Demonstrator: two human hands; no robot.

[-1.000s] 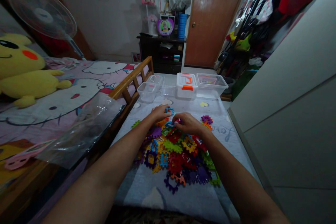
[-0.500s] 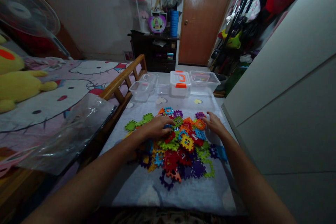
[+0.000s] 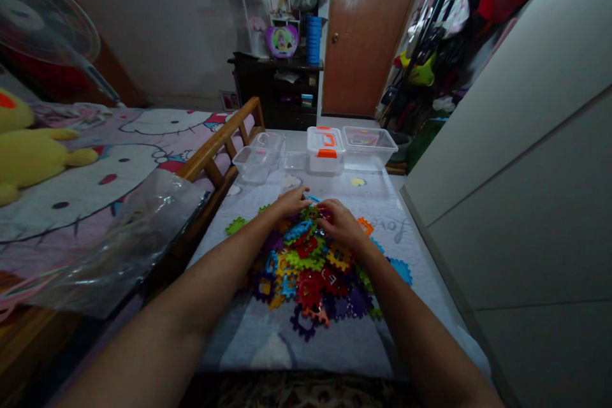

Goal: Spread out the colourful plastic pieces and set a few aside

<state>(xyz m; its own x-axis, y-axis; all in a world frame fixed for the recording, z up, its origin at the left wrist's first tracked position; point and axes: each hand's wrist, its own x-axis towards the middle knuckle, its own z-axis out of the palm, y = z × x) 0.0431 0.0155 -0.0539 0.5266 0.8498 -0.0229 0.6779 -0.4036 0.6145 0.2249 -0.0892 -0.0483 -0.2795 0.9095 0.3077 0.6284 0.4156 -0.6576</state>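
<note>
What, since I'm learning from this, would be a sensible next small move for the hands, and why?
Probably draw the left hand and right hand slightly toward the body, bringing the green piece closer: both hands are at the far end of the pile, with that piece between them.

Bare near cloth (image 3: 354,350); boxes (image 3: 325,162) beyond pieces (image 3: 310,287)

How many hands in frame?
2. The left hand is at the far side of the pile of toothed plastic pieces; the right hand is to its right, over the pile's far part. No other hand shows.
</note>
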